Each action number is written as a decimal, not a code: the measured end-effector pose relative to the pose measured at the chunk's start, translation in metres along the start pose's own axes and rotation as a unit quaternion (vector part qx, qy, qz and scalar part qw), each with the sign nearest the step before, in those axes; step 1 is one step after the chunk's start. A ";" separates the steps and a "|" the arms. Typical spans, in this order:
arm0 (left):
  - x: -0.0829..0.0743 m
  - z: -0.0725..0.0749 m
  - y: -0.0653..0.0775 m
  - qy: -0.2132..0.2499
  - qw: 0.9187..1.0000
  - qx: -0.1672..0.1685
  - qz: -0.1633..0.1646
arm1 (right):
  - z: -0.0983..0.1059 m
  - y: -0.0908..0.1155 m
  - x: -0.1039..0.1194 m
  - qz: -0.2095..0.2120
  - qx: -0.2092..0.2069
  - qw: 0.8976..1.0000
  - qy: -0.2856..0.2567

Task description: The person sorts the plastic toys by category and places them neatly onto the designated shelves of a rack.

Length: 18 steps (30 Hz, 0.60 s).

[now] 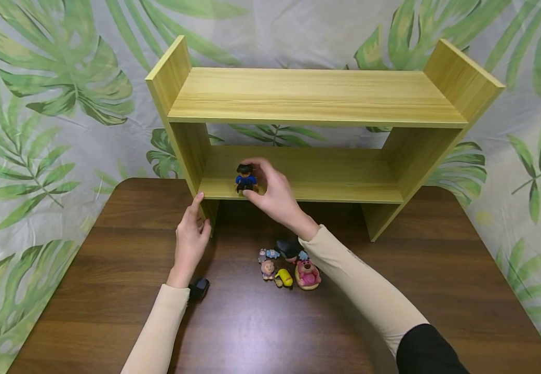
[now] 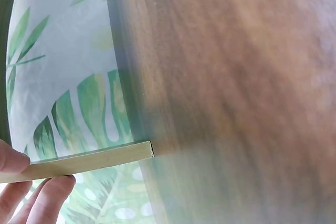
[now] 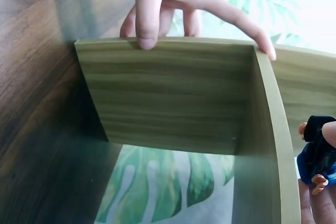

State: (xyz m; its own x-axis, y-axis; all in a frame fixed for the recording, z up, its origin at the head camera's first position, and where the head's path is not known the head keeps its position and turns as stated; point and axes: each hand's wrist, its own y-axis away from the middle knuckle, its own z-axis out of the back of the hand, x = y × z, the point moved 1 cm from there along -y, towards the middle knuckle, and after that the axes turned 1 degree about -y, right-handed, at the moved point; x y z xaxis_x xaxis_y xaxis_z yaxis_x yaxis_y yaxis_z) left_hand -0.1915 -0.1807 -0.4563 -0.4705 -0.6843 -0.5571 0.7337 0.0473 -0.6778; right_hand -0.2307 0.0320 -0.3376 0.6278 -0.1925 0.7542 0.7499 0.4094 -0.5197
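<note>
My right hand [image 1: 276, 193] holds a small toy figure [image 1: 245, 178] with black hair, a blue top and dark trousers, thumb and fingers at its side. It is upright at the left of the middle board [image 1: 336, 179] of a wooden shelf. In the right wrist view, the toy figure [image 3: 318, 153] shows partly behind my thumb. My left hand [image 1: 190, 240] grips the lower left side panel [image 3: 168, 93] of the shelf between thumb and fingers, index finger reaching to the middle board's front corner. The left wrist view shows fingertips [image 2: 55, 187] on both sides of the panel's edge.
Several small toys lie on the brown table [image 1: 261, 332] before the shelf: a pink bear [image 1: 307, 274], a yellow toy [image 1: 284, 278], a pig-like figure [image 1: 268, 269] and a dark piece [image 1: 287, 250] by the right sleeve. The shelf's top board [image 1: 317, 96] overhangs the right hand's space.
</note>
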 end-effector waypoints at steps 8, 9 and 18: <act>0.001 0.000 0.000 0.001 1.000 -0.003 -0.001 | -0.005 -0.009 -0.002 -0.001 0.014 1.000 0.020; 0.001 -0.001 0.000 0.001 1.000 -0.004 -0.001 | -0.006 -0.011 -0.002 0.000 0.017 1.000 0.021; 0.002 -0.001 0.001 -0.005 1.000 -0.001 -0.002 | -0.013 -0.020 -0.004 0.008 0.041 0.998 0.036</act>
State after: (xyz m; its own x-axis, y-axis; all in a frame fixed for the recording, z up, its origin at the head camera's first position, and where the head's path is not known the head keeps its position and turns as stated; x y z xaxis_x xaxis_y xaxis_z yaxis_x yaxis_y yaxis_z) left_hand -0.1921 -0.1814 -0.4587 -0.4679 -0.6917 -0.5501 0.7312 0.0466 -0.6806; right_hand -0.2454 0.0130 -0.3352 0.6544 -0.2474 0.7145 0.7222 0.4845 -0.4937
